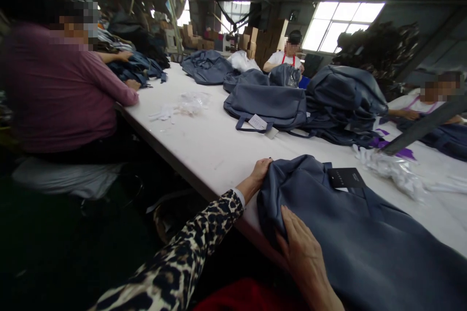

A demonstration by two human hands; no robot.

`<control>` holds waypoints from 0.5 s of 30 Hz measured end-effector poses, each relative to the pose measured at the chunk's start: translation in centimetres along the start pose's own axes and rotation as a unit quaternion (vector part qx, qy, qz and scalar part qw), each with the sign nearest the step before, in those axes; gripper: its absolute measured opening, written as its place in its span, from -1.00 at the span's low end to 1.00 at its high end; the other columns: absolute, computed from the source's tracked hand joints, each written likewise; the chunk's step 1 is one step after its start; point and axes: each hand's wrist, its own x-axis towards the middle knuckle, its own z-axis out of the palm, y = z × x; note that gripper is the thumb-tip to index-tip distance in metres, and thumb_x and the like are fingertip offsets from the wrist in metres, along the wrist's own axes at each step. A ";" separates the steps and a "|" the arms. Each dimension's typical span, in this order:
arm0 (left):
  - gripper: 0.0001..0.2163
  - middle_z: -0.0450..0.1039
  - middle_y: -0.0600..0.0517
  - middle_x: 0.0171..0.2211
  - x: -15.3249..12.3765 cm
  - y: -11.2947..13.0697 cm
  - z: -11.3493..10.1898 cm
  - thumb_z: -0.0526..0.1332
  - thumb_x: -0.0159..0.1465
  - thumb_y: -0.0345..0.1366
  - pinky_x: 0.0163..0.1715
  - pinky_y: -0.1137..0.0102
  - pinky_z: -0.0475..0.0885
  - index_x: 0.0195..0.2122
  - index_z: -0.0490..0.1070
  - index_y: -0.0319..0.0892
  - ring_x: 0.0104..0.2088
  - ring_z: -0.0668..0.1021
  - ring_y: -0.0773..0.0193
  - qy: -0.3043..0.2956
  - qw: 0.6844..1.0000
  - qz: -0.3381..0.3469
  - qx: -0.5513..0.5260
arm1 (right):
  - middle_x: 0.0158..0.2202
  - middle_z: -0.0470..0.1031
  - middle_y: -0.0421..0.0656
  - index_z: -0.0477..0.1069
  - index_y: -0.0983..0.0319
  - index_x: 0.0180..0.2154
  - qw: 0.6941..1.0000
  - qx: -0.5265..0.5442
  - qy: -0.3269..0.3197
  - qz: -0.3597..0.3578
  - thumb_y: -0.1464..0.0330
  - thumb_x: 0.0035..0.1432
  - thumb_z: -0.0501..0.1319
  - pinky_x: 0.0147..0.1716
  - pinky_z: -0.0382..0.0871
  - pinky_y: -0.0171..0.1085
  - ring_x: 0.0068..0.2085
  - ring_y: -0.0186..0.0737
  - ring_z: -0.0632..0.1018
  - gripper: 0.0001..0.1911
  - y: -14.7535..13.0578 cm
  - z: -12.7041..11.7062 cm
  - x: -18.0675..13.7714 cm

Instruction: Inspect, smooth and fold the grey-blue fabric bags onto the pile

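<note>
Presently, the navy bag (pixel 350 223) is lying along the near edge of the counter (pixel 204 155), a black tag (pixel 346 178) resting on top. The left hand (pixel 261 169) is pinching its far left corner, fingers curling around the material; the right hand (pixel 302 243) is pressing flat against the near end, fingers lying nearly together. Judgement: good handling is calling for a steady corner grip and a broad, light palm, since the smooth material is probably creasing easily under fingertips. Containers: the bag's inside is not showing, so I am not telling whether anything is filling it. To the right, a clear plastic bag (pixel 397 172) is seemingly holding white pieces. Farther back, cardboard boxes (pixel 189 36) are standing stacked, their contents staying hidden.
</note>
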 end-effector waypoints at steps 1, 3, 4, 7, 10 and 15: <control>-0.69 0.23 0.19 -0.64 0.1 0.1 0.0 0.34 0.10 -0.14 -0.49 0.46 0.17 -0.57 0.27 -0.20 -0.56 0.25 0.44 0.003 1.000 -0.005 -0.006 | 0.07 0.50 0.05 0.32 0.30 0.17 1.000 -0.002 0.005 0.004 0.37 0.30 0.04 -0.01 0.51 -0.09 0.04 -0.05 0.56 -0.57 -0.1 -0.2 0.1; -0.66 0.29 0.17 -0.61 -0.3 0.4 -0.1 0.35 0.11 -0.07 -0.48 0.46 0.20 -0.53 0.31 -0.21 -0.56 0.30 0.43 -0.005 1.000 -0.019 -0.018 | 0.02 0.54 0.03 0.37 0.32 0.11 1.000 0.010 0.018 0.020 0.40 0.32 0.00 -0.05 0.53 -0.15 -0.02 -0.10 0.59 -0.61 -0.1 -0.8 0.4; -0.65 0.35 0.14 -0.58 -0.8 0.6 -0.3 0.35 0.12 -0.03 -0.47 0.46 0.23 -0.49 0.34 -0.21 -0.55 0.34 0.42 -0.015 0.999 -0.026 -0.023 | 0.00 0.56 0.03 0.38 0.33 0.10 0.999 0.020 0.030 0.031 0.39 0.33 -0.01 -0.06 0.54 -0.18 -0.04 -0.12 0.60 -0.62 -0.1 -1.1 0.6; -0.61 0.51 0.05 -0.38 -4.3 1.0 -1.5 0.38 0.09 0.04 -0.37 0.45 0.34 -0.30 0.44 -0.21 -0.42 0.49 0.35 -0.039 0.998 -0.039 -0.033 | -0.04 0.58 0.04 0.40 0.36 0.07 0.995 0.047 0.067 0.050 0.36 0.35 -0.02 -0.05 0.54 -0.20 -0.07 -0.12 0.62 -0.62 -0.2 -2.0 0.8; -0.53 0.56 -0.06 -0.20 -9.4 0.8 -3.0 0.38 0.10 0.07 -0.18 0.37 0.42 -0.13 0.49 -0.21 -0.22 0.56 0.21 -0.101 0.991 -0.075 -0.048 | -0.06 0.58 0.06 0.42 0.38 0.05 0.993 0.060 0.083 0.062 0.33 0.36 -0.03 -0.06 0.54 -0.21 -0.07 -0.12 0.62 -0.60 -0.6 -2.3 0.9; -0.51 0.57 -0.13 -0.13 -14.4 0.3 -4.2 0.39 0.13 0.02 -0.07 0.32 0.42 -0.05 0.52 -0.23 -0.13 0.57 0.14 -0.178 0.974 -0.128 -0.049 | -0.08 0.59 0.04 0.42 0.37 0.05 0.992 0.070 0.078 0.071 0.31 0.37 -0.05 -0.07 0.54 -0.22 -0.08 -0.12 0.62 -0.58 -0.8 -2.5 1.1</control>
